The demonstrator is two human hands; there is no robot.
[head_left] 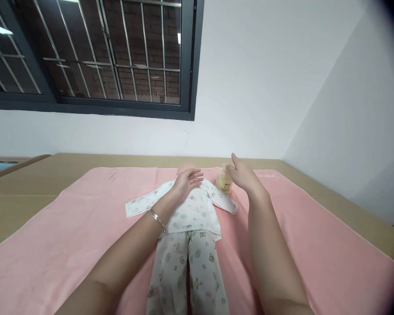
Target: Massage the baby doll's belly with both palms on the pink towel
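Our left hand point(187, 180) lies flat, fingers open, on one doll point(187, 218); our right hand point(244, 175), fingers loosely curled, touches one bottle point(223, 181).

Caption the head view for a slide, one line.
Left hand rests on a clothed baby doll on a pink blanket; right hand touches a small yellowish bottle.

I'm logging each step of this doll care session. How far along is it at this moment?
Done: the doll lies dressed in printed top and trousers on the pink blanket. In hand: the right hand is at the small yellowish bottle beside the doll's shoulder; whether its grip has closed is unclear. The left hand rests open near the doll's neck. Left: the bottle appears not yet lifted.
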